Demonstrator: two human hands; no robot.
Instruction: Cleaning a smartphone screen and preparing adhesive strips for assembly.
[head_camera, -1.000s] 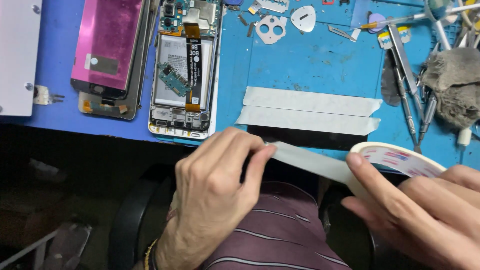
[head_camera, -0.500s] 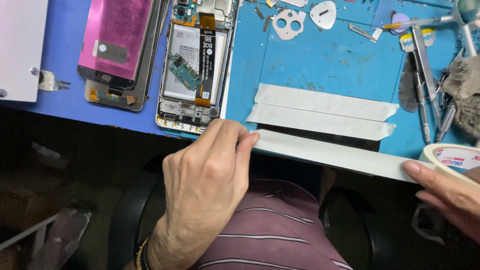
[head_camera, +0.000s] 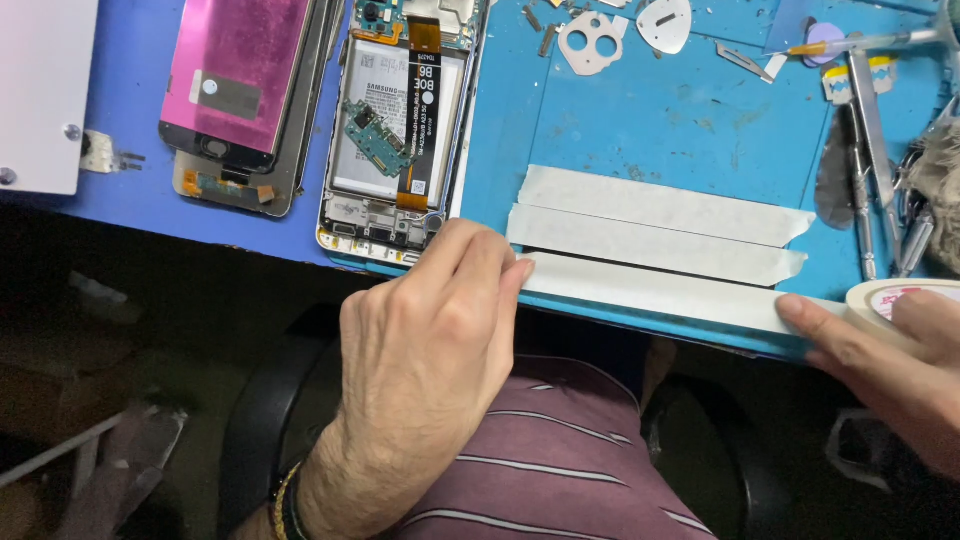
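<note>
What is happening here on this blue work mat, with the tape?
A person lays a third strip of pale masking tape along the near edge of the blue work mat. The left hand presses its free end down; the right hand holds the tape roll. Two strips already lie flat, beside an opened phone.

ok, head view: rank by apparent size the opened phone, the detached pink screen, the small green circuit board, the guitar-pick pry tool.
1. Opened phone, largest, though its top is cropped.
2. Detached pink screen, close behind and also cropped, so the gap is unsure.
3. Guitar-pick pry tool.
4. Small green circuit board, about alike with the pick; unsure.
</note>
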